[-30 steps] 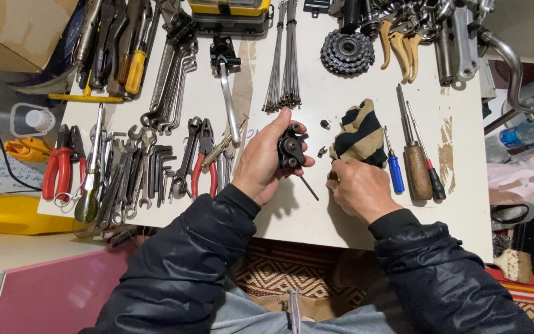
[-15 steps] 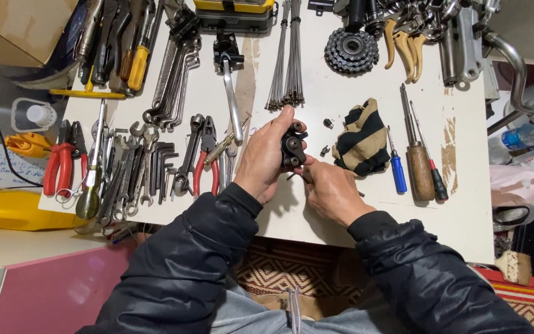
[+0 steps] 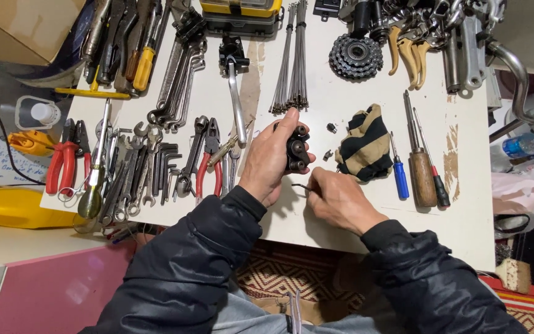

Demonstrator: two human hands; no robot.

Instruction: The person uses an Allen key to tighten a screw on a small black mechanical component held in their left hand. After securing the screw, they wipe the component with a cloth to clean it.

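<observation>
A: Hands first. What does each one have?

B: Left hand is wrapped around a small black metal bicycle part with rollers, held upright just above the white tabletop, thumb side toward the lower edge of the frame. Right hand is pinched shut on a thin dark metal key, whose tip points up at the underside of the part.

A: So the part sits between them?

B: Inside the left grip, yes, and just above and left of the right fingertips. The key's tip is close to the part; I cannot tell whether it is seated in it.

A: How far along does the work look?

B: My guess is midway. Two small dark loose bits lie on the tabletop just right of the part, so something seems already taken off. The part itself looks whole otherwise, and the key is at it, so more remains.

A: And around them?

B: A striped black-and-tan cloth lies right of the hands, then a blue-handled screwdriver and a wooden-handled screwdriver. A toothed metal sprocket cluster sits at upper centre-right, a bundle of thin steel spokes above the left hand, red-handled pliers and a fan of grey spanners at left.
</observation>
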